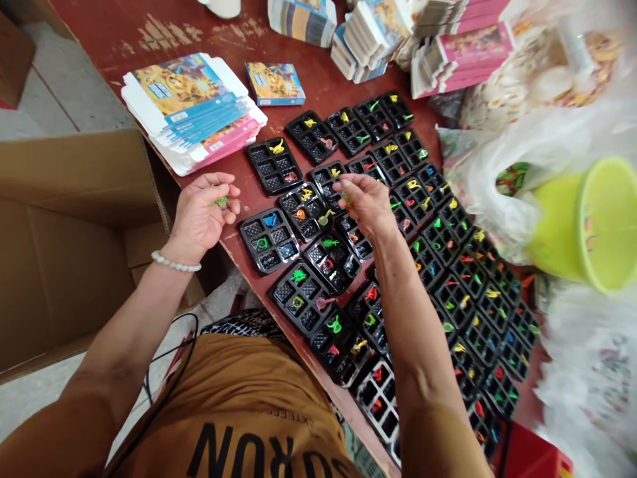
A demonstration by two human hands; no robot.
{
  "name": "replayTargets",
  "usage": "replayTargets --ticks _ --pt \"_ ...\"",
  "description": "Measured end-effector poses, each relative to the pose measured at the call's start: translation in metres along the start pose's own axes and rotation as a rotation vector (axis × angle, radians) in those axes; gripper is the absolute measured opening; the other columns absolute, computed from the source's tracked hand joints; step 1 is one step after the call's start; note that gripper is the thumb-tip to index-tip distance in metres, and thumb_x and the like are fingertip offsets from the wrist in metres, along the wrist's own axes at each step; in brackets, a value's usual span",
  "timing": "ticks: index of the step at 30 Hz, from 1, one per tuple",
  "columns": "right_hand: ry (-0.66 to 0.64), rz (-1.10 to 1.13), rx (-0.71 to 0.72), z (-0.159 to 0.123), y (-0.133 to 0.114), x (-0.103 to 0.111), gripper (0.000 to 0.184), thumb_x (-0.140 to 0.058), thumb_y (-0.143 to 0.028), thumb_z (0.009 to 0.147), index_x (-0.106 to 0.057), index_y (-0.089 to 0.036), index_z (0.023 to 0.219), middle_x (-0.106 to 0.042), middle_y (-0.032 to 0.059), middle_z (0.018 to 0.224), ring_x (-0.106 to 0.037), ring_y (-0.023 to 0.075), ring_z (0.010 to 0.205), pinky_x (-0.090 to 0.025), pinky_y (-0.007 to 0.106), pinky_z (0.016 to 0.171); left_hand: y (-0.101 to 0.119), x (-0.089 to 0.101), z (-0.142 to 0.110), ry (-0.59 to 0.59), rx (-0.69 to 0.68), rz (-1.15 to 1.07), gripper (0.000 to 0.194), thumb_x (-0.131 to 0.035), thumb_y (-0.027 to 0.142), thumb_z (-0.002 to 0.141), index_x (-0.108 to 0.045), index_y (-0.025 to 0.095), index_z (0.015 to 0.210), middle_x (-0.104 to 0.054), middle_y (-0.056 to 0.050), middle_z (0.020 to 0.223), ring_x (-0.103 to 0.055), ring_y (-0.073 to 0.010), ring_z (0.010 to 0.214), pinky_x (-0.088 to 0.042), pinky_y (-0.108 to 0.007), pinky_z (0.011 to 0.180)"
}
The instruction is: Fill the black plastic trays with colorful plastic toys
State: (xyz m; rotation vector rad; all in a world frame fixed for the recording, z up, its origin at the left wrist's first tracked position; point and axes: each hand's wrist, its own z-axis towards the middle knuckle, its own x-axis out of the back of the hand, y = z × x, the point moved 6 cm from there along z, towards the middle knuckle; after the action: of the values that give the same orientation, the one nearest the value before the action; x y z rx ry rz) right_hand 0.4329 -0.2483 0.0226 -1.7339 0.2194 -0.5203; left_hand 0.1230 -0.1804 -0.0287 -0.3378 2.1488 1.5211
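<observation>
Small green plastic pieces (220, 200) show between the curled fingers of my left hand (199, 211), which hovers by the table edge, left of the trays. My right hand (365, 202) is over the black compartment trays (269, 249), its fingertips pinched around a small plastic piece (347, 199), partly hidden, that looks greenish. Beneath those fingers lies a tray (326, 174) with a yellow piece in one compartment. Many trays cover the red-brown table, with small yellow, green, red and blue pieces in some of their compartments.
Flat printed boxes (194, 109) are stacked at the table's left edge, beside one filled-out box (275, 84). More box stacks (373, 33) stand at the back. A yellow-green bucket (582, 226) and plastic bags (497, 166) are at right. An open carton (74, 245) sits on the floor at left.
</observation>
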Motion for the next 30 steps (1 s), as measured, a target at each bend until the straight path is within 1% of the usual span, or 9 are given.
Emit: replayTargets --ticks 4,9,13,16,20,22,25,27,30 --pt "0.022 -0.139 0.096 0.009 0.003 -0.003 0.046 -0.093 -0.055 0.070 -0.073 -0.018 0.091 -0.076 0.0033 0.085 -0.056 0.0053 0.051 -0.031 0.017 0.038 0.001 0.004 0.018 0.061 -0.124 0.062 0.015 -0.072 0.015 0.072 -0.071 0.022 0.085 -0.069 -0.001 0.074 -0.059 -0.0112 0.050 -0.037 -0.020 0.036" --pt "0.036 -0.177 0.135 0.020 0.000 -0.007 0.026 -0.088 -0.038 0.078 -0.075 -0.017 0.087 -0.074 0.0007 0.077 -0.052 0.0045 0.047 -0.037 0.019 0.042 0.001 0.003 0.028 0.085 -0.216 0.106 0.012 -0.073 0.020 0.074 -0.070 0.024 0.085 -0.069 0.000 0.076 -0.057 -0.0093 0.049 -0.035 -0.020 0.036" --pt "0.022 -0.153 0.081 0.021 0.000 -0.012 0.030 -0.090 -0.038 0.076 -0.075 -0.019 0.095 -0.075 0.0014 0.081 -0.053 0.0062 0.049 -0.037 0.021 0.041 -0.003 0.002 0.027 0.062 -0.256 0.134 0.009 -0.075 0.023 0.079 -0.071 0.025 0.087 -0.069 -0.001 0.079 -0.058 -0.0086 0.051 -0.035 -0.020 0.036" --pt "0.084 -0.064 0.052 0.026 -0.002 0.005 0.045 -0.089 -0.055 0.076 -0.072 -0.021 0.100 -0.075 0.0030 0.091 -0.053 0.0067 0.053 -0.031 0.020 0.039 -0.004 0.002 0.024 0.056 -0.297 0.149 0.006 -0.075 0.025 0.083 -0.072 0.024 0.088 -0.069 -0.001 0.079 -0.057 -0.0081 0.050 -0.035 -0.018 0.035" --pt "0.154 0.100 -0.002 0.044 -0.008 0.054 0.052 -0.076 -0.073 0.083 -0.064 -0.025 0.098 -0.068 0.0029 0.090 -0.059 0.0105 0.064 -0.031 0.019 0.040 -0.006 0.002 0.023 0.052 -0.298 0.162 0.010 -0.079 0.030 0.086 -0.070 0.026 0.090 -0.069 0.000 0.080 -0.056 -0.0062 0.051 -0.035 -0.015 0.036" --pt "0.143 0.166 -0.031 0.051 -0.010 0.074 0.044 -0.079 -0.063 0.083 -0.061 -0.025 0.096 -0.064 0.0033 0.086 -0.064 0.0145 0.073 -0.037 0.019 0.041 -0.007 0.002 0.022 0.038 -0.289 0.171 0.015 -0.081 0.035 0.086 -0.070 0.027 0.092 -0.068 0.000 0.081 -0.056 -0.0059 0.052 -0.034 -0.014 0.037" --pt "0.178 0.280 -0.110 0.052 -0.006 0.089 0.028 -0.079 -0.031 0.078 -0.058 -0.024 0.094 -0.063 0.0027 0.088 -0.069 0.0153 0.080 -0.043 0.017 0.041 -0.008 0.002 0.021 0.012 -0.280 0.192 0.017 -0.082 0.037 0.086 -0.071 0.028 0.096 -0.069 0.000 0.083 -0.057 -0.0058 0.056 -0.035 -0.016 0.039" --pt "0.235 0.312 -0.158 0.048 -0.002 0.088 0.029 -0.074 -0.015 0.074 -0.058 -0.023 0.097 -0.065 0.0018 0.091 -0.069 0.0122 0.078 -0.042 0.014 0.039 -0.007 0.001 0.020 0.006 -0.291 0.202 0.012 -0.078 0.029 0.086 -0.072 0.026 0.097 -0.068 0.001 0.082 -0.057 -0.0057 0.057 -0.033 -0.019 0.040" --pt "0.240 0.244 -0.134 0.044 -0.001 0.077 0.029 -0.076 -0.012 0.076 -0.061 -0.020 0.099 -0.071 0.0027 0.096 -0.065 0.0075 0.068 -0.035 0.011 0.036 -0.007 0.000 0.019 0.013 -0.298 0.203 0.014 -0.071 0.018 0.083 -0.073 0.023 0.096 -0.065 0.002 0.080 -0.056 -0.0058 0.056 -0.029 -0.024 0.041"
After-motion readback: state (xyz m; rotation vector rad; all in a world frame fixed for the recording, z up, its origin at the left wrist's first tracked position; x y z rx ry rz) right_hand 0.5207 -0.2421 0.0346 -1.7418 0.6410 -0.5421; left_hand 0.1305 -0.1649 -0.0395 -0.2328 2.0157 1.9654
